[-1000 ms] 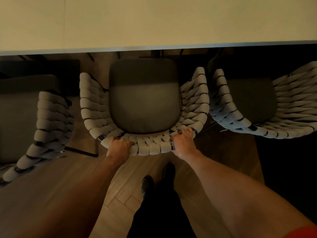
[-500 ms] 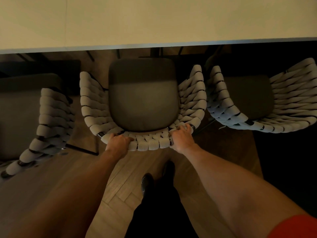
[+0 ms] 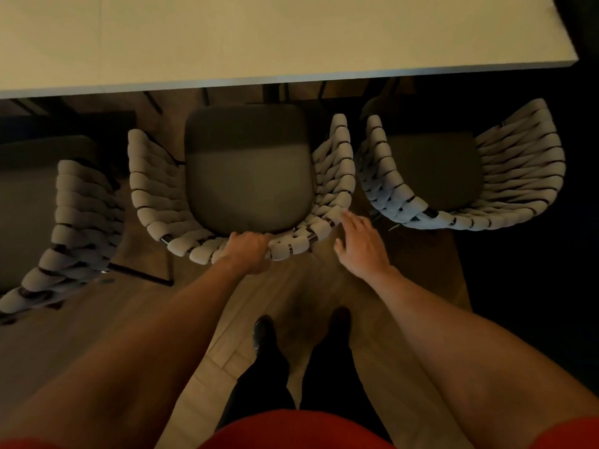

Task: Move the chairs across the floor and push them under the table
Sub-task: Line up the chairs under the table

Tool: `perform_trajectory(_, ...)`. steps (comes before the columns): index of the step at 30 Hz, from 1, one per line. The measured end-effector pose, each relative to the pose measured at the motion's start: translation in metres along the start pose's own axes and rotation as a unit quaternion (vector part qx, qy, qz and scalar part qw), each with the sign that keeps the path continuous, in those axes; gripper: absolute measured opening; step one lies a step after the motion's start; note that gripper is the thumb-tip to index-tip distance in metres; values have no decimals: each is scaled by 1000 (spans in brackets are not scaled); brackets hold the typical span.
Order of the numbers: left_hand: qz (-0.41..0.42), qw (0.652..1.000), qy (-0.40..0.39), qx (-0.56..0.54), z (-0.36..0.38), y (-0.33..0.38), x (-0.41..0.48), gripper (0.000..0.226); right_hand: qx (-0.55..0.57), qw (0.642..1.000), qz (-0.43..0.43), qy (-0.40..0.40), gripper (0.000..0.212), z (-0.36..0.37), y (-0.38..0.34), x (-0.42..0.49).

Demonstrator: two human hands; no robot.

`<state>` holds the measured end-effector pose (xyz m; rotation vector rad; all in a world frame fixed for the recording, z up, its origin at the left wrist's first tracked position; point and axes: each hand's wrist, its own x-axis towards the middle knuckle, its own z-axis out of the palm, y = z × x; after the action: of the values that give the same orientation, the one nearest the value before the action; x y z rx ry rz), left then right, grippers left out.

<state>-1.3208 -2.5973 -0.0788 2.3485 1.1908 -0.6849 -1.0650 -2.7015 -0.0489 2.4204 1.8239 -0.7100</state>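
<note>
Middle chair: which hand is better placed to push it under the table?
Left. The left hand grips the woven back of the middle chair; the right hand is open beside it, gripping nothing.

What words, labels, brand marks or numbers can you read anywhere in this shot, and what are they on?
None: no readable text shows in the head view.
The table top is plain.
The middle chair, left chair and right chair show only woven backs and dark cushions, with no tag in sight.
The floor and the red shirt carry no print.
</note>
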Motion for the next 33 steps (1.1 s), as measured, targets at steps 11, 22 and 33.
perform_trajectory(11,-48,982,67,-171,9,120,74,66,-24,995,87,35,70,-33,191,23)
perform_trajectory(22,-191,963,154,-108,41,129,91,66,-87,992,81,-49,65,-14,271,93)
perform_trajectory(33,-197,966,160,-55,40,131,91,57,-160,987,27,-12,61,0,288,104)
